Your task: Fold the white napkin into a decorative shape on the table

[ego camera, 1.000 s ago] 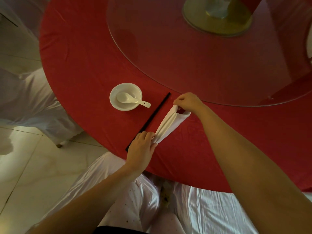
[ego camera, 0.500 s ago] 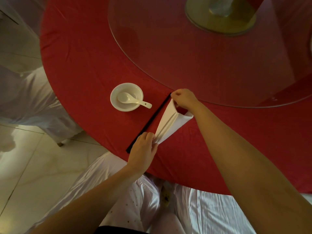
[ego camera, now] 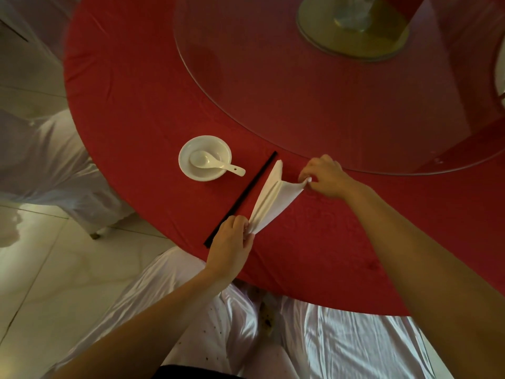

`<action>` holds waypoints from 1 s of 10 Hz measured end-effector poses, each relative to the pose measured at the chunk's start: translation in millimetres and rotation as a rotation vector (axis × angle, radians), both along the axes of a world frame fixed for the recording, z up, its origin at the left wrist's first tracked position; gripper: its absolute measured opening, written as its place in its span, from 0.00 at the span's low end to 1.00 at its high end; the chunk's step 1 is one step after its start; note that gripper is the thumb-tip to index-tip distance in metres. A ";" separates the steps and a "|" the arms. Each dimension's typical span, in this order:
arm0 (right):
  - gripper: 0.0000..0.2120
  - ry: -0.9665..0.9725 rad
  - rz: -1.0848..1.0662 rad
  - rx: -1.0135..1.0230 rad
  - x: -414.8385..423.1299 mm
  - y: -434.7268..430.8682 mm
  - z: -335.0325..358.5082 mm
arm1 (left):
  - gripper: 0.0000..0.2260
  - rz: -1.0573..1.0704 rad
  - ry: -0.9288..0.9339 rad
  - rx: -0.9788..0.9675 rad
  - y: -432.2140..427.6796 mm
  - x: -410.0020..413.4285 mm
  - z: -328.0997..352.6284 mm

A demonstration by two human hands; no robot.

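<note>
While pinching the narrow near end of the white napkin (ego camera: 269, 201) with the left hand (ego camera: 232, 243), fingers curled over and thumb closing from the right, draws one corner of a loose layer out sideways with the right hand (ego camera: 326, 176). Nips that corner between thumb and fingertips, other fingers curled in above it. Keeps both forearms bare and reaching in from the near side.

Lies long and pleated on the red-clothed table (ego camera: 131, 110), close to its near edge, with the far tip pointing away and stopping just short of the glass turntable (ego camera: 273, 86). Opens on the right into a flat triangle, from the pleated spine to the pinched corner; cannot tell whether that flap touches the cloth.

Just left of the napkin, roughly parallel, black chopsticks (ego camera: 240, 199). Further left, a white bowl (ego camera: 220, 144) with a white spoon (ego camera: 203, 159) inside, handle out over the rim toward the chopsticks. Under the glass, a gold base (ego camera: 322, 42). Beside the table on the left, a white-covered chair (ego camera: 46, 160) on a pale tiled floor (ego camera: 41, 269).
</note>
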State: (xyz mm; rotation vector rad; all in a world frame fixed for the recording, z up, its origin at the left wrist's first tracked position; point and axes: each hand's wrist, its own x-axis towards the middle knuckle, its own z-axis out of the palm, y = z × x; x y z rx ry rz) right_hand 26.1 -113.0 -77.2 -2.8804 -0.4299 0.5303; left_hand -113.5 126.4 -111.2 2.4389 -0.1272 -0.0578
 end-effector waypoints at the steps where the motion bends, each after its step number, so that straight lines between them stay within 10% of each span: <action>1: 0.09 0.034 0.029 -0.023 7.3 -2.9 1.7 | 0.06 -0.001 0.001 0.009 0.5 1.0 -1.8; 10: 0.26 -0.061 -0.120 0.057 -12.5 -8.7 6.4 | 0.11 -0.049 0.004 0.003 11.9 3.9 7.0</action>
